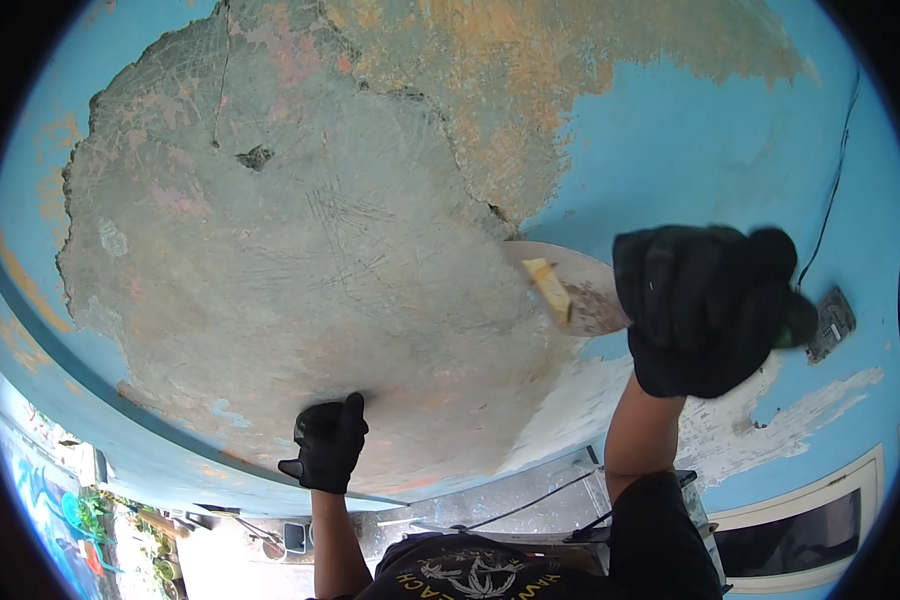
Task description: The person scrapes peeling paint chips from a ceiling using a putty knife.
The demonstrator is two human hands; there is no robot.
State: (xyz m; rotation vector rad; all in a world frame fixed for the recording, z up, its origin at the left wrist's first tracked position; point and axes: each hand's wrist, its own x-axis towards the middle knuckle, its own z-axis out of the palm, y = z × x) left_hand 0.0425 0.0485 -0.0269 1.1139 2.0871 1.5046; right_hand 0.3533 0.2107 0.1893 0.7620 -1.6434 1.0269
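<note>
My right hand (705,310), in a black glove, is closed around the handle of a scraper. The wide metal scraper blade (595,290) points left against the wall, with brownish smears and a yellowish strip on it. A dark handle end shows past the fist. My left hand (332,445), also in a black glove, rests on the lower part of the wall with thumb and little finger spread; its other fingers are foreshortened. Both hands are at a large bare grey patch (300,270) with scratches, cracks and a small hole, bordered by blue paint (670,140).
An electrical box (830,325) with a black cable (838,180) is fixed at the right. Below it is a white-framed window (800,540). A metal ladder (605,495) stands near my right arm. Plants (95,510) and a dark bucket (295,537) are far below left.
</note>
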